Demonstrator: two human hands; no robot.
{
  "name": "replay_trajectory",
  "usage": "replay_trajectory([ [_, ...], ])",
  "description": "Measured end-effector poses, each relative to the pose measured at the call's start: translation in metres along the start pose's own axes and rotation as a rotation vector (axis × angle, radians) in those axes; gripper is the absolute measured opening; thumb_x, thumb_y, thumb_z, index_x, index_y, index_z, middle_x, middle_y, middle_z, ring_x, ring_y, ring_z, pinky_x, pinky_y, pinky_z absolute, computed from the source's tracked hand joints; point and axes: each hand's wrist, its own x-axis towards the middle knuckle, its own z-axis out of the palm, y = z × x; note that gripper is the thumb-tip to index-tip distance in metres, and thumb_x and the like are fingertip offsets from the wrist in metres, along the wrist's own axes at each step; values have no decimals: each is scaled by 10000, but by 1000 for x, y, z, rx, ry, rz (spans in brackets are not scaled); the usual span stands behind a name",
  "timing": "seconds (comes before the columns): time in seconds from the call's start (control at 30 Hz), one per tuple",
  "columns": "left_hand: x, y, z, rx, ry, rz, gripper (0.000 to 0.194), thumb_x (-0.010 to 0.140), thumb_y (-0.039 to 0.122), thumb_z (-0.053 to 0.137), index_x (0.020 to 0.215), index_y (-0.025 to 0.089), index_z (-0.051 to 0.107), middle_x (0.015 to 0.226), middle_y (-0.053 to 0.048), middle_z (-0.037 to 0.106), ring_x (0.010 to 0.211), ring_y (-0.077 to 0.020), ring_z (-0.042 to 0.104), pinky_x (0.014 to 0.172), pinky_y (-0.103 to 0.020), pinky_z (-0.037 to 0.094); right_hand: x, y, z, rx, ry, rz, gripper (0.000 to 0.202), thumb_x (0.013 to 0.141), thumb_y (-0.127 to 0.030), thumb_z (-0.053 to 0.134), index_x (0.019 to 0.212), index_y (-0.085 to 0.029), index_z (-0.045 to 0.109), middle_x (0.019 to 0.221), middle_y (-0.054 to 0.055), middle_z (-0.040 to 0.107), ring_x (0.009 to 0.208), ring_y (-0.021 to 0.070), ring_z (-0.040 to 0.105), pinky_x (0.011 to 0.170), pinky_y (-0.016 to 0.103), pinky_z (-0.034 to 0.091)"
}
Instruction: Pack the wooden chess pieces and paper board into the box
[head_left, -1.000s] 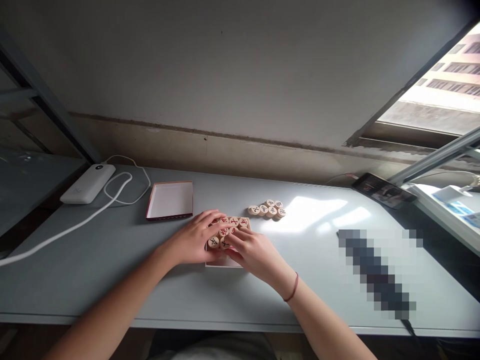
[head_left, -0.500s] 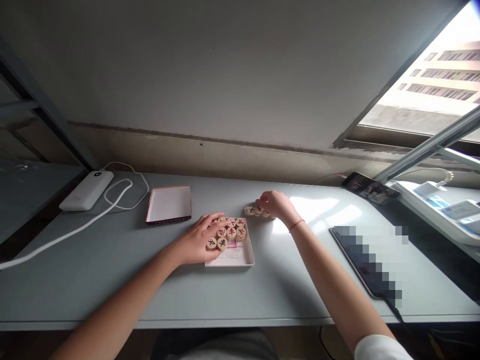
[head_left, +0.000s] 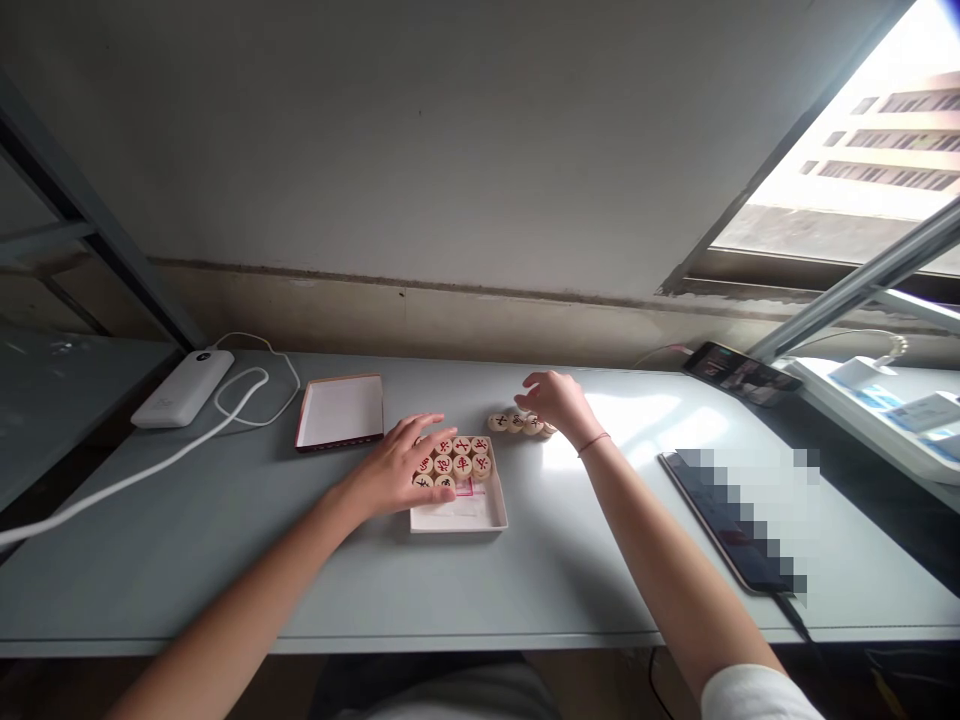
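Several round wooden pieces with red and black characters (head_left: 462,466) lie in rows in a shallow white box (head_left: 480,521), whose front part shows a bare bottom with a pink mark. My left hand (head_left: 401,467) rests over the box's left side, fingers spread, its thumb across a black-marked piece. Behind and right of the box, a short row of more round pieces (head_left: 516,423) stands on the table. My right hand (head_left: 551,398) hovers just above that row, fingers apart and curved, with nothing seen between them.
An empty box lid (head_left: 341,412) lies at the left. Beyond it are a white power bank (head_left: 182,389) and a white cable (head_left: 180,455). On the right are a tablet (head_left: 731,525), a propped phone (head_left: 742,374) and a white tray (head_left: 885,410).
My right hand has lifted slightly and its fingers have parted, showing more of the row. The fingers of my left hand have shifted and its thumb now covers part of a black-marked piece.
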Motion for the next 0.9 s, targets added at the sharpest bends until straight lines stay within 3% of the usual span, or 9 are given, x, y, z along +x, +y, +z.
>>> replay_trajectory([
  [0.07,7,5,-3,-9,70,12,643,856,577,556,1394,252,419,1377,-119,455,1279,-298,428,1063,-473,400,-15,-7,-6,273,14,-13,439,806,-336,632,1198,-144,588,1017,113,713,580,133,642,545,256,501],
  [0.17,19,19,-4,-68,149,7,574,903,530,513,1399,264,401,1299,-93,520,1188,-254,517,982,-408,475,-44,-22,-9,706,-135,-101,560,799,-438,653,1260,-153,516,1030,130,709,566,138,653,447,249,512],
  [0.3,28,35,5,-175,217,24,410,940,433,501,1307,250,492,1190,-64,576,1035,-200,606,869,-327,523,-75,-38,1,914,-306,-185,577,777,-471,685,1233,-155,527,998,122,715,639,146,673,488,248,555],
  [0.47,21,40,12,-226,268,-25,190,923,281,528,1085,231,612,1058,-36,597,884,-157,631,758,-270,522,-82,-35,14,991,-345,-228,482,781,-483,680,1129,-165,578,989,97,712,694,143,677,593,278,588],
  [0.57,14,40,11,-228,196,-32,92,864,226,574,937,227,630,1033,-23,600,826,-136,619,722,-251,505,-76,-23,14,992,-259,-175,443,764,-521,677,1009,-157,620,955,94,709,688,148,671,582,287,585],
  [0.7,10,39,11,-119,42,97,59,812,169,600,810,225,619,930,2,639,900,-159,598,889,-319,437,-70,-9,6,963,-156,-120,433,759,-548,669,944,-158,644,924,92,706,699,160,670,592,294,585],
  [0.8,10,38,11,-5,-1,121,60,782,169,629,792,228,622,952,1,655,1016,-202,562,942,-374,380,-72,-4,1,855,-200,-211,372,786,-493,665,964,-166,660,965,89,690,718,151,662,620,291,585],
  [0.9,11,35,6,21,22,83,46,755,192,646,769,219,611,1024,-14,645,1055,-226,529,916,-380,389,-81,-8,1,695,-256,-422,229,824,-346,641,995,-196,668,1021,71,642,755,128,642,666,275,583],
])
